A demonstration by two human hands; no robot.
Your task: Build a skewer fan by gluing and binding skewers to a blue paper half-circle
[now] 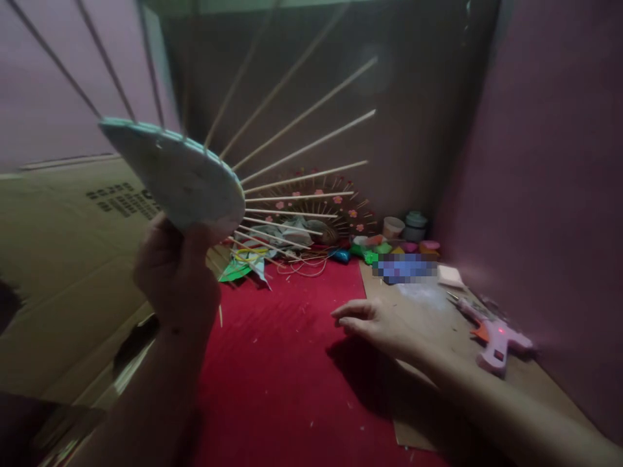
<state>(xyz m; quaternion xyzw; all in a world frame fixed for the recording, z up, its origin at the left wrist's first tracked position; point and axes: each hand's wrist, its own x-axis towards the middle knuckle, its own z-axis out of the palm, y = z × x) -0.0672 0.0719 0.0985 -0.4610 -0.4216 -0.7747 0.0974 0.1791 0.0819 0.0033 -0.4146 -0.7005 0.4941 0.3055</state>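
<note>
Far left there's a big cardboard box (pixel 58 233) with a patch of dark block printing (pixel 114 200) on its side, but it's too blurry for me to make out a word. Right in front of it the left hand (pixel 178 279) is closed around the bottom of a fan frame (pixel 185 185), holding it up in the air above the red surface (pixel 272 389). The frame's got a pale bluish-white rounded base tapering to a point at upper left, looks layered along the edge, with thin bare wooden sticks (pixel 311 139) spreading out from it like rays. Behind it are a green scrap (pixel 236 269) and a brown fan (pixel 338 200) with pink flowers. Next along, the right hand (pixel 367 321) is empty, fingers loosely bent with a narrow gap, low over the red near a cardboard sheet (pixel 428 334). Past that there's a pale cup (pixel 393 227), a lidded jar (pixel 415 226) and a blue item (pixel 406 267) that's pixelated, so any label's unreadable. Far right, a pink glue gun (pixel 499 340) has its red light on.
</note>
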